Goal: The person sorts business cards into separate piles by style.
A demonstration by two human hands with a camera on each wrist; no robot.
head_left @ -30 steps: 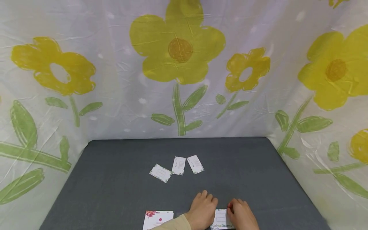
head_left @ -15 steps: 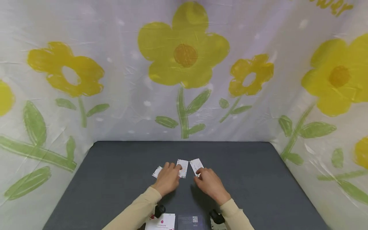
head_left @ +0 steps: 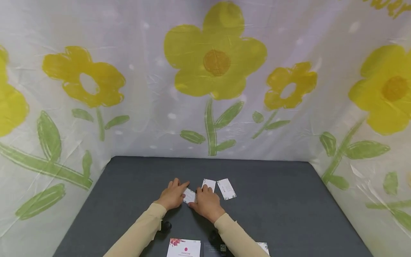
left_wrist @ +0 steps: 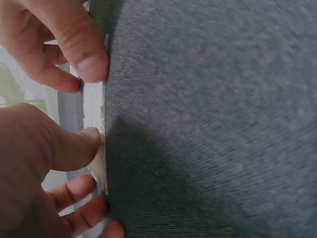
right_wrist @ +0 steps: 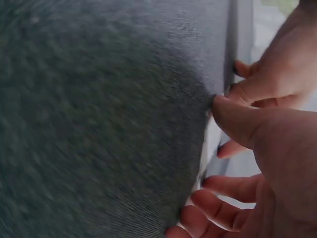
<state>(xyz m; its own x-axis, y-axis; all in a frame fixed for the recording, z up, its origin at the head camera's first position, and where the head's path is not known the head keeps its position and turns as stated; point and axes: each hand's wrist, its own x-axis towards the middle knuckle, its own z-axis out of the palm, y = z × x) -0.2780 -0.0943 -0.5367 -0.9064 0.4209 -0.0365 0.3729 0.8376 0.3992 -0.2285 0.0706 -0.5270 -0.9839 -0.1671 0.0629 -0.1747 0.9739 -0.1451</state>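
Note:
A white card (head_left: 189,196) with a printed leafy border lies between my two hands, at the left of a row of similar cards. My left hand (head_left: 171,195) holds its left end, thumb on the card's face in the left wrist view and index finger reaching towards its far edge. At its right end my right hand (head_left: 208,203) has the thumb (left_wrist: 93,68) against the card, with fingers curved over beyond it. These fingers partly cover the middle card (head_left: 209,184). Another card (head_left: 226,189) lies tilted at the right of the row.
Near the front edge lie a white card stack with red flowers (head_left: 184,248), a dark card with a QR code (head_left: 216,249) and a leafy white card (head_left: 264,247), partly behind my right sleeve. Flowered curtains (head_left: 144,107) border the dark grey table (head_left: 273,200).
Both hands have moved from the front cards to the back row. Over the last half second they shifted left and came together at the leftmost card. The head view has turned slightly left.

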